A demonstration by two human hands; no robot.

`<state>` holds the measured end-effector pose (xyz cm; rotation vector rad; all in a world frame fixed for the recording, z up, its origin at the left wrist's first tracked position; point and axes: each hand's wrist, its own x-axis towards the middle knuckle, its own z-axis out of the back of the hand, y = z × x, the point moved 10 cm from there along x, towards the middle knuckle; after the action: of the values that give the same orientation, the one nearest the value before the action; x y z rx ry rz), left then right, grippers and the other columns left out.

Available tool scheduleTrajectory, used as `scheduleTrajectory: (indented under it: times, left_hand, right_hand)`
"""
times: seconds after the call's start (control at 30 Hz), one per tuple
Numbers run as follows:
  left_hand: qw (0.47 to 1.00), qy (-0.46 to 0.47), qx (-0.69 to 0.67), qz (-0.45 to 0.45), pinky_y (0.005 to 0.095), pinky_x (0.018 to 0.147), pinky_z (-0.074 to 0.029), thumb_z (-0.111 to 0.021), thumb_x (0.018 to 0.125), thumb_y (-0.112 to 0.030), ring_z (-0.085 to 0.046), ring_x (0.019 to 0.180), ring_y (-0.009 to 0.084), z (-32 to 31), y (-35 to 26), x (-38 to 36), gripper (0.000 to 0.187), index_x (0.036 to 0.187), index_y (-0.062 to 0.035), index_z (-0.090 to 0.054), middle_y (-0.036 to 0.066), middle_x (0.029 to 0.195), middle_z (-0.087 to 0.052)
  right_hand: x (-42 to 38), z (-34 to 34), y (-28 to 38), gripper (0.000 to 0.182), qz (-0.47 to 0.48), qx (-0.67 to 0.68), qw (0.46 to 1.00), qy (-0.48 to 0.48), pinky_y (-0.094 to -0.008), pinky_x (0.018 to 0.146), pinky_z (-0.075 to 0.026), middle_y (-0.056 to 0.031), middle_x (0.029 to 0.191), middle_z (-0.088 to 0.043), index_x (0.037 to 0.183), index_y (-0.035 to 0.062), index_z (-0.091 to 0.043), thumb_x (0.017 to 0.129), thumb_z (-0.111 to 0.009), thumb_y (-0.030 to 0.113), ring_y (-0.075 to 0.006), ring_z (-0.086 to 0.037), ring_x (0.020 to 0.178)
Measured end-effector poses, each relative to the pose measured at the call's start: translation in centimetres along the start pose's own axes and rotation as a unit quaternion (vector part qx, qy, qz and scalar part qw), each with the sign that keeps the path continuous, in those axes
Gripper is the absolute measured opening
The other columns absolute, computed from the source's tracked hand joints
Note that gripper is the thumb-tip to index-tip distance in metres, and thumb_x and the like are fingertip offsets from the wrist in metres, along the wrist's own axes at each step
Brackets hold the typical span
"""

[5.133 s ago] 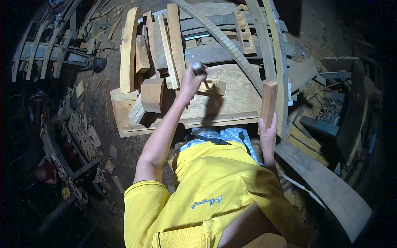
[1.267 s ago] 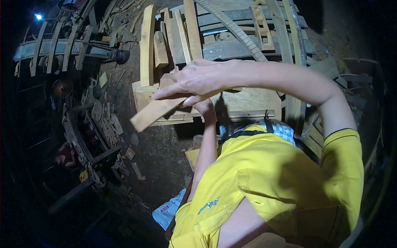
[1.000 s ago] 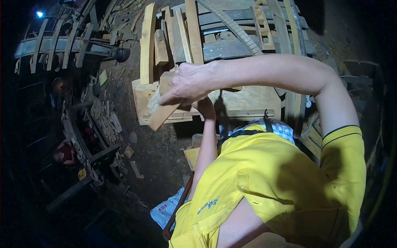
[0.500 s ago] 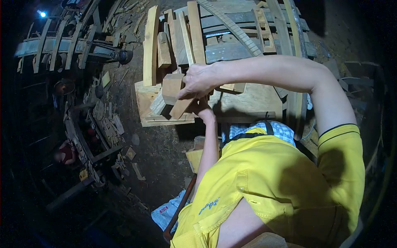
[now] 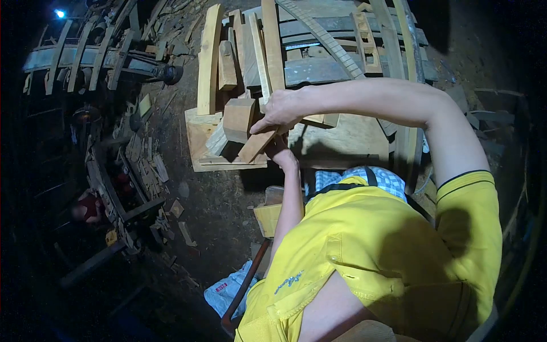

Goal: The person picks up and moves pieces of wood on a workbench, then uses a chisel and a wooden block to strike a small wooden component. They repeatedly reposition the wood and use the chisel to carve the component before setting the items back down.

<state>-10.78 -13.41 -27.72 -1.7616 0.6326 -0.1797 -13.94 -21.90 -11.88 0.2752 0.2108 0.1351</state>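
Note:
A short flat piece of wood (image 5: 256,146) slants down to the left over the front of the workbench. My right hand (image 5: 283,108), its arm reaching across from the right, has its fingers closed over the upper end of this piece. My left hand (image 5: 277,153) grips it from below, its fingers partly hidden under the wood. Just left of my right fingertips stands a thick wooden block (image 5: 238,121), resting by a paler offcut (image 5: 217,140). Beneath them lies a light plywood board (image 5: 198,137) along the bench's near edge.
Several long planks (image 5: 209,62) lie at the far side of the bench. A slotted wooden strip (image 5: 366,45) and long rails (image 5: 407,85) are at the right. Wood scraps (image 5: 161,168) litter the floor at left. Another person (image 5: 88,210) is in the dark at far left.
My right hand has shifted slightly to the right, its index finger now stretched along the wood piece. The piece has moved a little right and turned slightly; the thick block stays put.

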Motion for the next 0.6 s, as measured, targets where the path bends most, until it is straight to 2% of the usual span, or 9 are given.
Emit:
scheduleTrajectory:
  times: [0.07, 0.1, 0.2, 0.23, 0.27, 0.33, 0.37, 0.53, 0.6]
  left_hand:
    - [0.999, 0.015, 0.028, 0.005, 0.0294, 0.078, -0.052, -0.059, 0.085, -0.012, -0.057, 0.094, 0.0172, -0.3, -0.2, 0.1, 0.041, 0.122, -0.0029, -0.043, 0.009, 0.115, -0.051]
    - [0.997, -0.04, 0.058, 0.03, 0.0285, 0.076, -0.053, -0.059, 0.085, -0.012, -0.057, 0.094, 0.0171, 0.6, 0.3, 0.0, 0.039, 0.12, -0.0033, -0.046, 0.008, 0.114, -0.052]
    - [0.998, -0.015, 0.051, 0.02, 0.0282, 0.071, -0.052, -0.062, 0.083, -0.018, -0.058, 0.091, 0.0161, 1.8, 1.7, 0.9, 0.038, 0.116, -0.0029, -0.05, 0.007, 0.11, -0.055]
    - [0.999, 0.0, 0.046, 0.013, 0.0281, 0.069, -0.051, -0.063, 0.082, -0.021, -0.059, 0.089, 0.0156, 1.5, 1.7, 1.2, 0.038, 0.113, -0.0026, -0.052, 0.006, 0.108, -0.056]
    - [0.999, 0.0, 0.044, 0.01, 0.0281, 0.069, -0.051, -0.063, 0.082, -0.021, -0.059, 0.089, 0.0156, 1.5, 1.8, 1.4, 0.038, 0.113, -0.0026, -0.052, 0.006, 0.108, -0.056]
    - [0.993, -0.064, -0.028, 0.094, 0.0285, 0.069, -0.051, -0.062, 0.082, -0.022, -0.06, 0.087, 0.0156, 2.1, 3.2, 1.4, 0.035, 0.106, 0.0018, -0.055, 0.007, 0.102, -0.059]
    - [0.991, -0.033, 0.031, 0.122, 0.0295, 0.072, -0.051, -0.06, 0.084, -0.021, -0.059, 0.09, 0.0169, 1.5, 3.0, 1.7, 0.033, 0.103, 0.0052, -0.055, 0.009, 0.101, -0.059]
    - [0.995, -0.012, -0.058, 0.085, 0.0291, 0.073, -0.05, -0.058, 0.088, -0.021, -0.061, 0.081, 0.0168, -0.1, 1.1, 2.5, 0.024, 0.093, 0.0031, -0.059, 0.008, 0.093, -0.061]
    - [0.99, 0.048, 0.105, 0.076, 0.0295, 0.074, -0.049, -0.059, 0.088, -0.023, -0.06, 0.081, 0.017, -0.8, -0.5, 2.6, 0.028, 0.095, 0.004, -0.061, 0.007, 0.092, -0.062]
  right_hand:
    - [0.4, 1.0, 0.6, 0.064, 0.002, -0.031, 0.999, -0.043, -0.0421, 0.059, -0.049, -0.0135, 0.077, -0.059, 0.135, 0.034, -0.033, 0.078, -0.062, 0.038, -0.0321, -0.062, 0.074]
    - [0.3, 1.0, 0.9, 0.064, 0.005, -0.03, 0.999, -0.042, -0.0421, 0.059, -0.049, -0.0135, 0.077, -0.059, 0.135, 0.034, -0.033, 0.078, -0.062, 0.038, -0.0321, -0.062, 0.074]
    - [0.2, 1.7, 1.6, 0.062, 0.032, 0.043, 0.992, -0.114, -0.0424, 0.055, -0.048, -0.0132, 0.075, -0.058, 0.134, 0.0327, -0.035, 0.079, -0.06, 0.043, -0.0323, -0.062, 0.067]
    - [0.4, 0.2, 0.9, 0.061, 0.018, -0.017, 0.999, -0.04, -0.0423, 0.056, -0.048, -0.0136, 0.075, -0.058, 0.134, 0.0323, -0.036, 0.079, -0.059, 0.044, -0.0322, -0.062, 0.069]
    - [0.3, 0.0, 0.7, 0.061, 0.018, -0.02, 0.999, -0.042, -0.0423, 0.056, -0.048, -0.0136, 0.075, -0.058, 0.134, 0.0323, -0.036, 0.079, -0.059, 0.044, -0.0322, -0.062, 0.069]
    - [-0.3, 0.6, 0.3, 0.061, 0.007, -0.017, 0.998, -0.062, -0.0418, 0.058, -0.048, -0.014, 0.074, -0.058, 0.134, 0.031, -0.036, 0.079, -0.06, 0.044, -0.0324, -0.062, 0.071]
    - [-0.6, 1.2, 0.2, 0.063, -0.002, 0.016, 0.997, -0.082, -0.041, 0.06, -0.048, -0.0144, 0.076, -0.058, 0.135, 0.0304, -0.036, 0.079, -0.061, 0.042, -0.0321, -0.062, 0.074]
    - [-3.3, 5.3, -0.1, 0.072, -0.063, 0.116, 0.977, -0.167, -0.0389, 0.066, -0.049, -0.0137, 0.088, -0.061, 0.139, 0.0333, -0.029, 0.076, -0.064, 0.037, -0.0289, -0.061, 0.08]
    - [-5.3, 6.1, -1.4, 0.072, -0.115, 0.203, 0.95, -0.209, -0.0386, 0.068, -0.051, -0.0124, 0.095, -0.062, 0.139, 0.0339, -0.029, 0.076, -0.065, 0.037, -0.026, -0.061, 0.079]
